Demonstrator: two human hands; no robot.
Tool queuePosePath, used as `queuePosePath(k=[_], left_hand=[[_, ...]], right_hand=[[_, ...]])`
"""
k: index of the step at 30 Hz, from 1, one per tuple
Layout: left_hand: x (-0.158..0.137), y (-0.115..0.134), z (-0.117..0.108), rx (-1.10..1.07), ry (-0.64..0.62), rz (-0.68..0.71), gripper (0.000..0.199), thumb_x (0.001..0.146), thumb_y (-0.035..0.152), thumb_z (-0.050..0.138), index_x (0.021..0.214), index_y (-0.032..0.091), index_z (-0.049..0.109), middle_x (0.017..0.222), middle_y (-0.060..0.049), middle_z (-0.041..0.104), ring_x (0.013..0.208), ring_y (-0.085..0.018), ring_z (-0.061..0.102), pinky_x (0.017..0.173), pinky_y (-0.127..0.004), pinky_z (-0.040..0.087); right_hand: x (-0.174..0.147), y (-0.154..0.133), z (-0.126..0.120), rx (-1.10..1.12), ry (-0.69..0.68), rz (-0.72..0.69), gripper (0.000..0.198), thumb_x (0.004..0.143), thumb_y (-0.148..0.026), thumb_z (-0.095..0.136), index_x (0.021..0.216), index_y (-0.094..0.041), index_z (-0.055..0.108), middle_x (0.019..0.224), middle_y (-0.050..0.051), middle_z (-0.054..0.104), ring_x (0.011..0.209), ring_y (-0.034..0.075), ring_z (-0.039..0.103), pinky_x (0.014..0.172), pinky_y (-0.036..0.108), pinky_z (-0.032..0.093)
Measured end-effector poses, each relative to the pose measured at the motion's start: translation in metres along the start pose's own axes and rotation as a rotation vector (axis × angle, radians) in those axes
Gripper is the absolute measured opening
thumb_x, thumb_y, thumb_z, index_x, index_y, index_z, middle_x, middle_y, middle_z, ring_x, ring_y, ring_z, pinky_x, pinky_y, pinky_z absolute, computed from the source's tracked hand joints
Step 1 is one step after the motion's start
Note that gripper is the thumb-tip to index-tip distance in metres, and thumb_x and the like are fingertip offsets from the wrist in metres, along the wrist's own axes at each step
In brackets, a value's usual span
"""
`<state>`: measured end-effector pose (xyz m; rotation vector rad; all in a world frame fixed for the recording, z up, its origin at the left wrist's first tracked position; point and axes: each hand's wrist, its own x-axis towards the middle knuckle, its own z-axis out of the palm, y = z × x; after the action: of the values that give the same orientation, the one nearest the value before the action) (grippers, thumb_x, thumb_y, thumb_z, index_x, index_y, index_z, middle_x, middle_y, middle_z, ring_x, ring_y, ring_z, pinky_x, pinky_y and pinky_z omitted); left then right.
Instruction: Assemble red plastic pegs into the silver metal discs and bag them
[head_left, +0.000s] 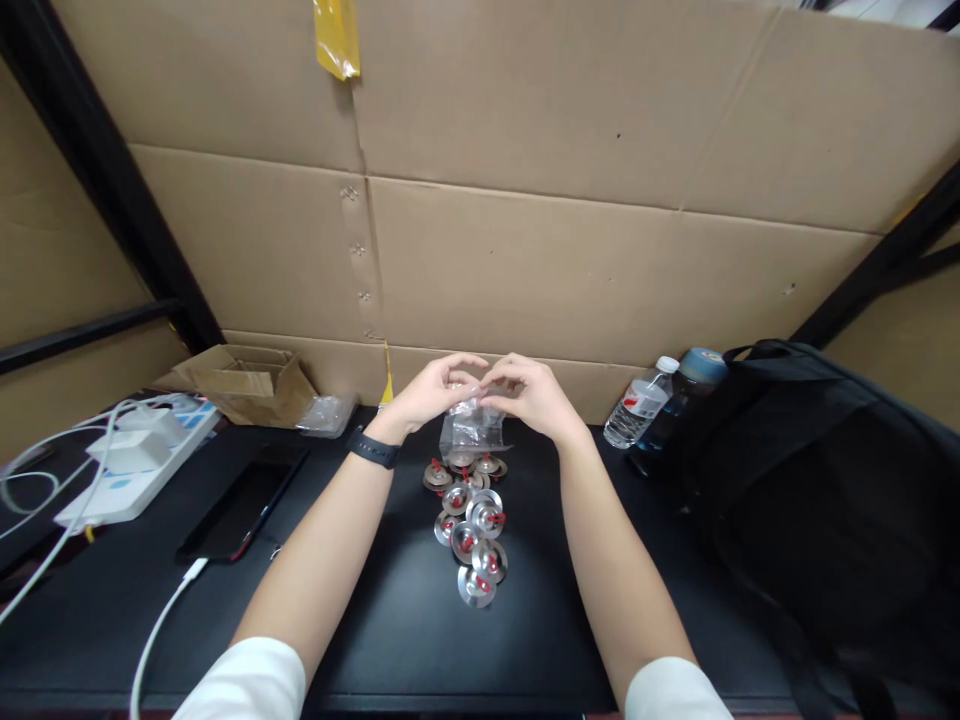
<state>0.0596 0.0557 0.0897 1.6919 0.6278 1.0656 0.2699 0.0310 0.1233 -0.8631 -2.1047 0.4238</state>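
Note:
A clear plastic bag [472,428] hangs between my two hands at the back middle of the black table. My left hand [433,393], with a dark band at the wrist, pinches the bag's upper left edge. The upper right edge is pinched by the fingers of my right hand [531,396]. Just below and in front of the bag lies a cluster of small metal finger cymbals [484,512] with red loops, some overlapping. The cymbals nearest the bag are partly hidden by it.
On the left are a phone [241,503], a white power strip [142,465] with cables, an open brown paper bag [244,385] and a small clear packet [328,415]. At right stand a water bottle [641,403], a blue-capped bottle [694,385] and a black backpack [832,510]. Cardboard walls [525,270] enclose the table.

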Motion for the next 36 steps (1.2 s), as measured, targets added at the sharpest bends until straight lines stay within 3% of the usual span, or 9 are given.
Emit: queuePosePath(k=[5, 10, 14, 17, 20, 23, 25, 30, 36], left_hand=[[0.004, -0.003, 0.004, -0.137, 0.075, -0.052, 0.054, 0.085, 0.035, 0.078, 0.132, 0.019, 0.056, 0.090, -0.006, 0.073, 0.067, -0.012, 0.065, 0.061, -0.020, 0.049], [0.003, -0.001, 0.010, -0.244, 0.209, -0.036, 0.042, 0.094, 0.048, 0.066, 0.127, 0.025, 0.055, 0.119, -0.009, 0.064, 0.100, -0.018, 0.067, 0.079, -0.032, 0.059], [-0.002, 0.004, 0.015, -0.150, 0.045, -0.127, 0.062, 0.088, 0.045, 0.075, 0.138, 0.028, 0.043, 0.108, -0.007, 0.066, 0.093, -0.019, 0.068, 0.077, -0.034, 0.060], [-0.005, 0.008, 0.019, -0.136, -0.027, -0.096, 0.072, 0.082, 0.034, 0.082, 0.140, 0.028, 0.040, 0.098, -0.004, 0.068, 0.088, -0.017, 0.069, 0.076, -0.031, 0.058], [-0.006, 0.014, 0.021, -0.145, -0.041, -0.029, 0.077, 0.078, 0.029, 0.084, 0.142, 0.027, 0.041, 0.097, -0.005, 0.069, 0.089, -0.018, 0.070, 0.077, -0.029, 0.057], [-0.007, 0.021, 0.021, -0.128, -0.005, 0.034, 0.077, 0.079, 0.027, 0.083, 0.144, 0.027, 0.040, 0.101, -0.007, 0.070, 0.089, -0.018, 0.070, 0.073, -0.026, 0.055], [-0.008, 0.025, 0.022, -0.099, 0.034, 0.072, 0.075, 0.080, 0.026, 0.082, 0.143, 0.027, 0.042, 0.103, -0.007, 0.070, 0.090, -0.018, 0.070, 0.070, -0.024, 0.055], [-0.008, 0.031, 0.026, -0.068, 0.115, 0.065, 0.065, 0.078, 0.029, 0.083, 0.133, 0.024, 0.050, 0.116, -0.010, 0.068, 0.098, -0.022, 0.070, 0.074, -0.028, 0.059], [-0.008, 0.033, 0.027, -0.032, 0.144, 0.104, 0.064, 0.078, 0.024, 0.081, 0.133, 0.023, 0.050, 0.095, -0.003, 0.069, 0.087, -0.019, 0.071, 0.074, -0.029, 0.059]], right_hand=[[-0.001, 0.004, 0.001, 0.112, 0.010, 0.071, 0.023, 0.082, -0.028, 0.075, 0.103, -0.019, 0.070, 0.101, 0.005, 0.074, 0.090, 0.018, 0.068, 0.085, 0.030, 0.054], [-0.003, 0.010, -0.006, 0.134, 0.125, 0.081, 0.023, 0.081, -0.028, 0.076, 0.100, -0.018, 0.068, 0.094, 0.004, 0.072, 0.087, 0.018, 0.068, 0.081, 0.029, 0.053], [-0.003, 0.011, -0.013, 0.195, 0.213, 0.043, 0.024, 0.082, -0.030, 0.075, 0.101, -0.019, 0.067, 0.098, 0.005, 0.070, 0.092, 0.019, 0.068, 0.083, 0.030, 0.055], [-0.003, 0.012, -0.015, 0.251, 0.250, 0.017, 0.030, 0.081, -0.034, 0.077, 0.105, -0.021, 0.066, 0.099, 0.005, 0.069, 0.096, 0.020, 0.069, 0.085, 0.032, 0.057], [-0.005, 0.011, -0.017, 0.335, 0.219, 0.024, 0.047, 0.079, -0.038, 0.080, 0.119, -0.024, 0.060, 0.103, 0.006, 0.070, 0.099, 0.022, 0.069, 0.086, 0.035, 0.059], [-0.009, 0.009, -0.021, 0.415, 0.091, 0.095, 0.078, 0.076, -0.040, 0.084, 0.142, -0.032, 0.044, 0.116, 0.007, 0.069, 0.096, 0.023, 0.071, 0.081, 0.037, 0.062], [-0.010, 0.009, -0.023, 0.437, 0.035, 0.133, 0.088, 0.074, -0.041, 0.086, 0.148, -0.034, 0.037, 0.116, 0.007, 0.069, 0.090, 0.023, 0.073, 0.079, 0.038, 0.063], [-0.011, 0.006, -0.025, 0.433, 0.039, 0.111, 0.063, 0.076, -0.041, 0.084, 0.131, -0.027, 0.057, 0.099, 0.005, 0.071, 0.087, 0.022, 0.072, 0.077, 0.035, 0.062], [-0.012, -0.005, -0.027, 0.406, 0.075, 0.145, 0.072, 0.084, -0.045, 0.076, 0.146, -0.031, 0.043, 0.082, -0.001, 0.068, 0.056, 0.014, 0.062, 0.052, 0.027, 0.053]])
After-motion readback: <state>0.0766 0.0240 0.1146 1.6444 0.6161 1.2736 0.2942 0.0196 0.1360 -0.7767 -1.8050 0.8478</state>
